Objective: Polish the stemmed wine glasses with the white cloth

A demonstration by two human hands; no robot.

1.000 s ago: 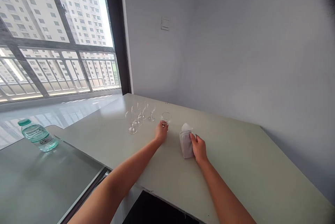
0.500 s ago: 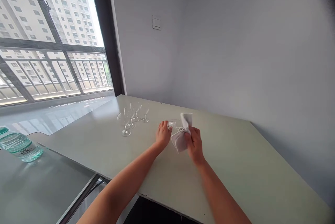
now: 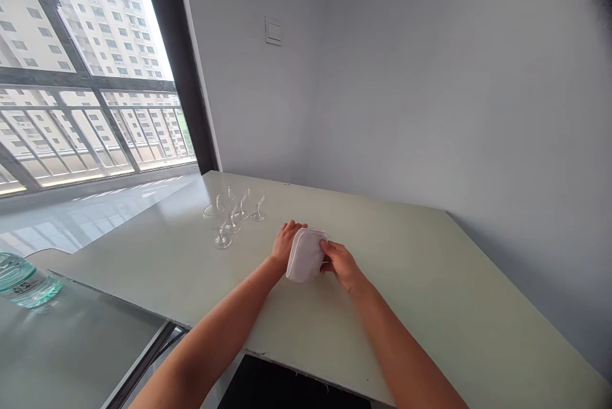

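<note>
My right hand (image 3: 340, 264) is closed on a folded white cloth (image 3: 306, 256), pinching its right edge between thumb and fingers. The cloth hangs in front of my left hand (image 3: 284, 240) and covers part of its fingers. Half a second ago that hand held a clear stemmed glass lying on its side; now the cloth hides the glass. Several more clear stemmed glasses (image 3: 222, 240) stand upright in a group on the pale table (image 3: 411, 281), left of my hands.
A large clear water bottle with green tints (image 3: 29, 285) is at the far left on a lower grey table (image 3: 86, 345). A wall (image 3: 430, 109) with a light switch (image 3: 273, 32) rises behind the pale table. A window (image 3: 71, 78) is on the left.
The cloth has moved left and turned its flat side towards me, now covering the glass and part of my left hand. My view has shifted slightly right.
</note>
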